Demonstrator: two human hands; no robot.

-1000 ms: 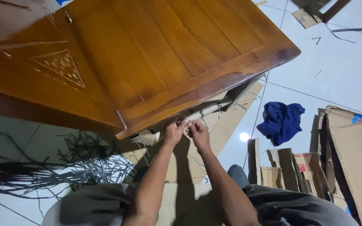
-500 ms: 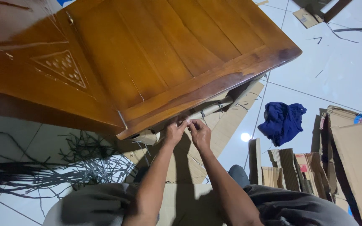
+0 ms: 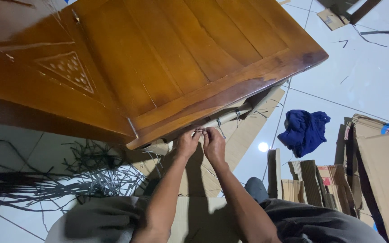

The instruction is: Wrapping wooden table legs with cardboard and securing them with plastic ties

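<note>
A large varnished wooden door panel (image 3: 158,58) fills the upper left and lies over cardboard padding (image 3: 244,108) bound with thin straps. My left hand (image 3: 187,143) and my right hand (image 3: 214,144) meet just under the panel's lower edge. Both pinch a thin plastic strap (image 3: 200,131) between their fingertips, right at the cardboard-wrapped edge. My forearms reach up from the bottom of the view. How the strap runs under the panel is hidden.
A heap of dark loose straps (image 3: 46,180) lies on the white tiled floor at the left. A blue cloth (image 3: 305,130) lies at the right, beside folded cardboard pieces (image 3: 307,184) and a big cardboard sheet (image 3: 383,171). More cardboard (image 3: 199,216) lies under my arms.
My hands have shifted slightly and drawn closer together on the strap. The view has tilted a little; the panel has not moved.
</note>
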